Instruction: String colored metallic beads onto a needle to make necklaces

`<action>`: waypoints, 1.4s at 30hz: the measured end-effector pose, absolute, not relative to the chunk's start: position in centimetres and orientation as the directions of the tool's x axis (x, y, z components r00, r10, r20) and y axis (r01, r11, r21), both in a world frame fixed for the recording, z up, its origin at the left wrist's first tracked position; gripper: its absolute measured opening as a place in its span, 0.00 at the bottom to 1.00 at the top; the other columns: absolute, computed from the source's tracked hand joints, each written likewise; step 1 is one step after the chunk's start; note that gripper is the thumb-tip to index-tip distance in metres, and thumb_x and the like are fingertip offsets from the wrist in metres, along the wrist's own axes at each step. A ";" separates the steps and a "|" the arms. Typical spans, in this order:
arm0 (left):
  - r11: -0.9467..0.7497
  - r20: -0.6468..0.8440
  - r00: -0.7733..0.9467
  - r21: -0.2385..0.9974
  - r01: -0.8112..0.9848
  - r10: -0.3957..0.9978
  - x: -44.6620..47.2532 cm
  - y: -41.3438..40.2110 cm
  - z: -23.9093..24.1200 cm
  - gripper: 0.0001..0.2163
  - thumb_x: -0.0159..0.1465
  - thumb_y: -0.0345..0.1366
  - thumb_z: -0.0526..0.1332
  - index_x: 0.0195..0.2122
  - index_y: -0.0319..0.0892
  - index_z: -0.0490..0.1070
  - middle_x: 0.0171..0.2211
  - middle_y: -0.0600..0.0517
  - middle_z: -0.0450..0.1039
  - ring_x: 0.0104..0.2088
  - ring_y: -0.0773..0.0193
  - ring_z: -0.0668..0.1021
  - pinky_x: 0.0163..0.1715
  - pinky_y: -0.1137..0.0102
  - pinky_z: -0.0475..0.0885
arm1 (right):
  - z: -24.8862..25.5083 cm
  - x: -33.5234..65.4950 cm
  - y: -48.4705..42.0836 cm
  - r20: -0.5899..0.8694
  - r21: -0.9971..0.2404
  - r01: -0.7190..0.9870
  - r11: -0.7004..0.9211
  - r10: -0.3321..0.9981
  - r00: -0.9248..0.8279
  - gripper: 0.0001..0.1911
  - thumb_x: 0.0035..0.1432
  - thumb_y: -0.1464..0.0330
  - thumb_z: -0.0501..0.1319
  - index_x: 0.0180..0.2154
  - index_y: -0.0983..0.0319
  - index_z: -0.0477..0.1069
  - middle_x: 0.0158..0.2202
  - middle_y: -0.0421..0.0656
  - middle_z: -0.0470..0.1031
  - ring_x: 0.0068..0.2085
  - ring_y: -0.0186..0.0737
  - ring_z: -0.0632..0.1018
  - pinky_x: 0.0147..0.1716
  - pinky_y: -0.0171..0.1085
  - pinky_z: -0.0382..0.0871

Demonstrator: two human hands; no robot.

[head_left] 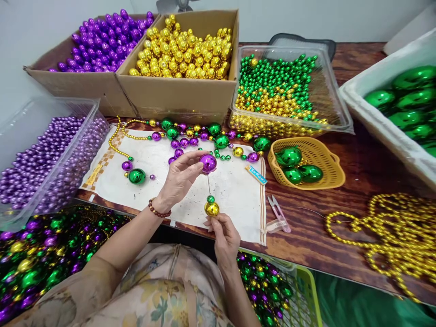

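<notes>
Between its thumb and fingers, my left hand point(182, 177) pinches a shiny purple bead point(207, 163) above the white cloth point(163, 190). A thin string or wire runs down from it to a small green bead point(210, 199) and a larger gold bead point(211, 208). My right hand point(225, 234) is closed just under the gold bead, its fingertips touching it. Behind my hands lies a strand of green, purple and gold beads point(221, 141). A big green bead point(136, 176) and a gold bead chain point(114, 144) rest on the cloth's left side.
Cardboard boxes of purple beads point(105, 41) and gold beads point(184, 50) stand at the back. A yellow basket point(327, 170), pink-handled thread snips point(281, 215) and a heap of gold bead chains point(398, 231) are at right. A clear tub point(85, 106) holds small purple beads.
</notes>
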State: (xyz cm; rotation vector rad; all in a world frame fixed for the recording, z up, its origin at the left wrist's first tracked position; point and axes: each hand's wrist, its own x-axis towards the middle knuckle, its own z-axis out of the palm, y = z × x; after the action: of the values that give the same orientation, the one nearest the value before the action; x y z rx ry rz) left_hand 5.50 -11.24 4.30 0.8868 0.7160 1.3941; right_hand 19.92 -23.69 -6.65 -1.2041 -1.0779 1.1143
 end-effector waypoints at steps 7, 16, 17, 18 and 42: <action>-0.059 0.083 0.022 0.849 -0.525 0.996 5.4 -11.4 4.8 0.13 0.57 0.40 0.74 0.43 0.48 0.81 0.40 0.51 0.81 0.40 0.65 0.81 0.42 0.69 0.77 | -6.7 19.2 -23.5 0.045 -0.994 -0.097 0.056 0.992 0.118 0.09 0.68 0.66 0.58 0.34 0.60 0.73 0.30 0.39 0.75 0.29 0.34 0.74 0.31 0.34 0.67; 0.060 -0.042 0.045 0.819 -0.571 0.998 4.8 -11.2 4.7 0.15 0.57 0.42 0.73 0.44 0.46 0.79 0.39 0.52 0.81 0.37 0.65 0.83 0.41 0.69 0.76 | -6.7 19.1 -23.6 0.043 -0.998 -0.049 0.047 0.996 0.079 0.09 0.68 0.66 0.58 0.35 0.60 0.73 0.30 0.39 0.75 0.29 0.35 0.74 0.30 0.35 0.67; 0.067 -0.049 0.048 0.817 -0.573 0.998 4.8 -11.2 4.7 0.15 0.57 0.42 0.73 0.44 0.46 0.79 0.39 0.52 0.81 0.37 0.65 0.83 0.41 0.69 0.76 | -6.6 19.1 -23.6 0.046 -0.998 -0.050 0.050 0.996 0.079 0.09 0.68 0.66 0.58 0.35 0.60 0.73 0.30 0.39 0.75 0.29 0.34 0.73 0.30 0.35 0.67; 0.073 -0.053 0.051 0.815 -0.575 0.997 4.8 -11.2 4.7 0.15 0.57 0.42 0.73 0.44 0.46 0.79 0.39 0.52 0.81 0.37 0.65 0.83 0.41 0.69 0.76 | -6.5 19.1 -23.6 0.049 -0.997 -0.050 0.053 0.996 0.081 0.09 0.68 0.66 0.58 0.35 0.60 0.73 0.30 0.39 0.75 0.28 0.34 0.73 0.29 0.35 0.66; -0.034 0.061 0.040 0.873 -0.487 0.997 5.1 -12.1 4.1 0.13 0.57 0.40 0.73 0.43 0.48 0.81 0.43 0.50 0.81 0.42 0.64 0.81 0.45 0.67 0.78 | -5.7 18.4 -22.7 0.049 -0.988 -0.140 0.067 0.990 0.129 0.10 0.67 0.65 0.59 0.34 0.61 0.74 0.30 0.41 0.77 0.28 0.35 0.75 0.29 0.35 0.68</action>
State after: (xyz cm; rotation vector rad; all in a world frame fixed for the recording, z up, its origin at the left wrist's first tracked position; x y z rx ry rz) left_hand 5.15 -12.08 4.11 0.8865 0.7677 1.4035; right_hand 18.36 -22.72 -5.71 -1.1179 -1.0399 1.1404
